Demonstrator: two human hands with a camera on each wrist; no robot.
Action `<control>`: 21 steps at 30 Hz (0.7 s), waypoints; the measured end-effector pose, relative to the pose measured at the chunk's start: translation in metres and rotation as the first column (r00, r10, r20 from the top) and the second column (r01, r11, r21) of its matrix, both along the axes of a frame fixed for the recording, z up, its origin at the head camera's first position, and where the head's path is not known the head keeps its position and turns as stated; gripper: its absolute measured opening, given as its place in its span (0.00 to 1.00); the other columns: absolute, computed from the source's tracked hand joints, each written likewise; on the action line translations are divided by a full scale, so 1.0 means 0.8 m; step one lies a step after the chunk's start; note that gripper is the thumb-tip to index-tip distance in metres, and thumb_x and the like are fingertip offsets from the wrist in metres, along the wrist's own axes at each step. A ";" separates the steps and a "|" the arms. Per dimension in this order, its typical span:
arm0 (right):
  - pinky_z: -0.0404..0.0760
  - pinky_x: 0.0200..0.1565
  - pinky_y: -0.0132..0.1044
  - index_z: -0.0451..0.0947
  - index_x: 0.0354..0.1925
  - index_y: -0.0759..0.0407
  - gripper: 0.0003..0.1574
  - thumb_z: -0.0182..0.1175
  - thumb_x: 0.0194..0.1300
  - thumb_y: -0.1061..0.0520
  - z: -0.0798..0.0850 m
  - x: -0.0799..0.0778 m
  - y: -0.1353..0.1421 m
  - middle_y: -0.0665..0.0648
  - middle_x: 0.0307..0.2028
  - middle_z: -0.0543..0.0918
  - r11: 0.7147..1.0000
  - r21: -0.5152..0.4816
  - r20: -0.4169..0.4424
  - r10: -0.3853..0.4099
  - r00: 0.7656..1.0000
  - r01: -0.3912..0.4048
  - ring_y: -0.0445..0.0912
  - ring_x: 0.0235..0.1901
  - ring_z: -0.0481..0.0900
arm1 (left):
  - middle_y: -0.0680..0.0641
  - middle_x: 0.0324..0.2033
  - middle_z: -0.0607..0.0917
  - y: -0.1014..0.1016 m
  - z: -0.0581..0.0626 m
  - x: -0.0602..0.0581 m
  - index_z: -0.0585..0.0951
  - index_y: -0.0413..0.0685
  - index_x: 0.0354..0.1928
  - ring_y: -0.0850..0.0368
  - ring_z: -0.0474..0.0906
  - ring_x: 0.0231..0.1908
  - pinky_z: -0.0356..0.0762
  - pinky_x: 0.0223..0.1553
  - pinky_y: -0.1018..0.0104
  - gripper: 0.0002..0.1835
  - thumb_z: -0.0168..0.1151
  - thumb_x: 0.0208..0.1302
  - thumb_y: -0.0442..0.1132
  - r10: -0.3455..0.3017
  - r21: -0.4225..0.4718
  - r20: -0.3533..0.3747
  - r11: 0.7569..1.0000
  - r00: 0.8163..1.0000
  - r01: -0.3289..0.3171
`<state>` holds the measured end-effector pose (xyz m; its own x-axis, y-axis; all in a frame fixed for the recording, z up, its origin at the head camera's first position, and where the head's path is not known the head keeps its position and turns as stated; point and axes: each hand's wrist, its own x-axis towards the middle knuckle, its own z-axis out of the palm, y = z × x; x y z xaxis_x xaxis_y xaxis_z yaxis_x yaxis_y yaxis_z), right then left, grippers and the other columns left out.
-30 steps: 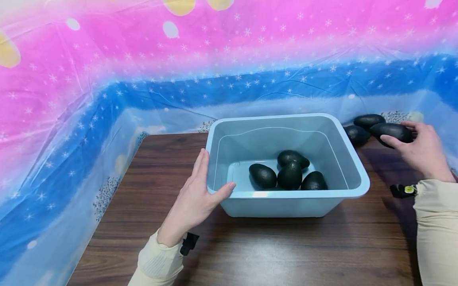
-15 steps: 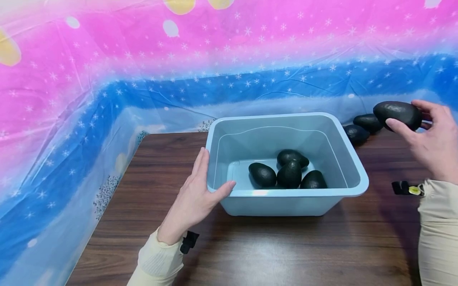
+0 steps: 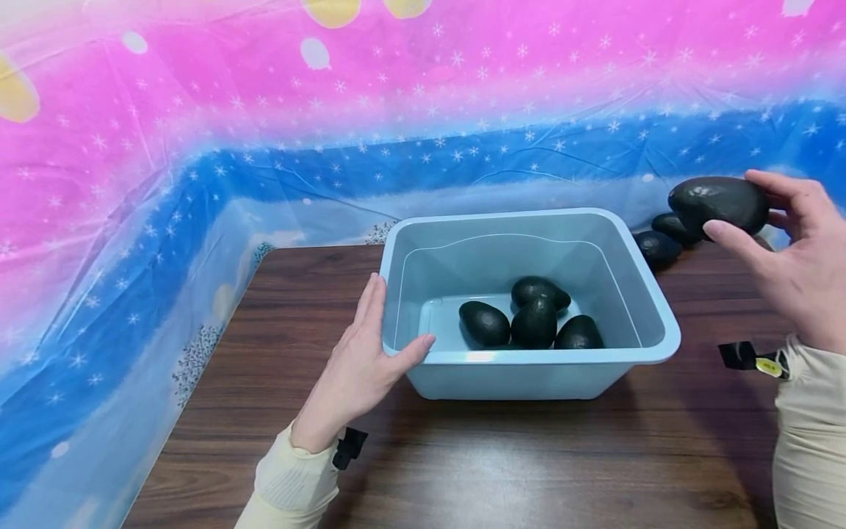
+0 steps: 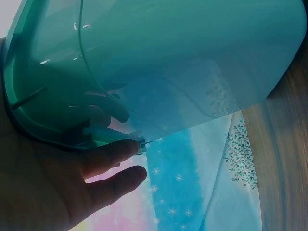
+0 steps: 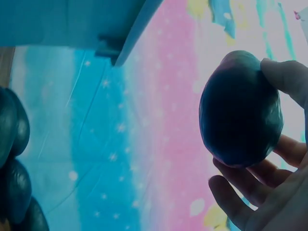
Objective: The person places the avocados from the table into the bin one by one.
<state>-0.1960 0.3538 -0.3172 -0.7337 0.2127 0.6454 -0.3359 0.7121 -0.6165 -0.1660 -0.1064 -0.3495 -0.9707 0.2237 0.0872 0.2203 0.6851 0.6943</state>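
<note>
At the right, my right hand (image 3: 806, 257) pinches a dark avocado (image 3: 719, 204) between thumb and fingers, raised above the table. The right wrist view shows this avocado (image 5: 238, 113) with the thumb on one end and fingers along its underside. A light blue plastic bin (image 3: 515, 380) stands mid-table with several dark avocados (image 3: 534, 323) on its floor. My left hand (image 3: 357, 371) rests on the bin's left front corner, its straight fingers along the outer side and the thumb over the rim. In the left wrist view, two fingers (image 4: 118, 185) extend by the bin wall (image 4: 192, 62).
Behind the bin's right side, loose avocados (image 3: 657, 250) lie on the brown wood table (image 3: 476, 470). More of them show as a cluster (image 5: 14, 190) in the right wrist view. A pink and blue snowflake cloth (image 3: 344, 169) hangs along the table's back and left edges.
My right hand has lifted the avocado up from beside the loose ones, then brought it slightly left and closer. The left hand and the bin have stayed in place.
</note>
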 end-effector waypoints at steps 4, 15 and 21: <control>0.65 0.61 0.27 0.72 0.66 0.47 0.41 0.70 0.56 0.65 0.007 0.009 -0.014 0.47 0.60 0.73 0.995 0.035 -0.058 0.099 0.993 -0.097 0.32 0.54 0.71 | 0.59 0.75 0.35 0.000 0.000 0.000 0.37 0.57 0.77 0.50 0.49 0.72 0.58 0.65 0.44 0.59 0.54 0.56 0.75 -0.002 0.002 0.000 1.000 1.000 0.002; 0.68 0.53 0.23 0.76 0.60 0.65 0.42 0.74 0.43 0.75 0.031 0.035 -0.065 0.55 0.55 0.79 0.956 0.153 -0.114 0.268 0.957 -0.250 0.34 0.52 0.74 | 0.59 0.75 0.35 0.000 0.000 0.000 0.37 0.56 0.77 0.50 0.49 0.72 0.58 0.65 0.44 0.58 0.56 0.57 0.73 0.001 0.002 -0.002 1.000 1.000 -0.001; 0.65 0.50 0.23 0.76 0.59 0.64 0.45 0.75 0.39 0.76 0.033 0.041 -0.080 0.59 0.53 0.79 0.932 0.205 -0.082 0.321 0.944 -0.299 0.34 0.51 0.73 | 0.59 0.75 0.36 0.000 -0.001 0.000 0.37 0.55 0.77 0.50 0.49 0.72 0.58 0.65 0.44 0.59 0.55 0.57 0.74 0.000 -0.001 -0.006 1.000 1.000 0.000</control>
<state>-0.1628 0.2897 -0.2907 -0.6640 -0.1461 0.7333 -0.6176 0.6600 -0.4277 -0.1659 -0.1064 -0.3499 -0.9703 0.2235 0.0925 0.2240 0.6858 0.6924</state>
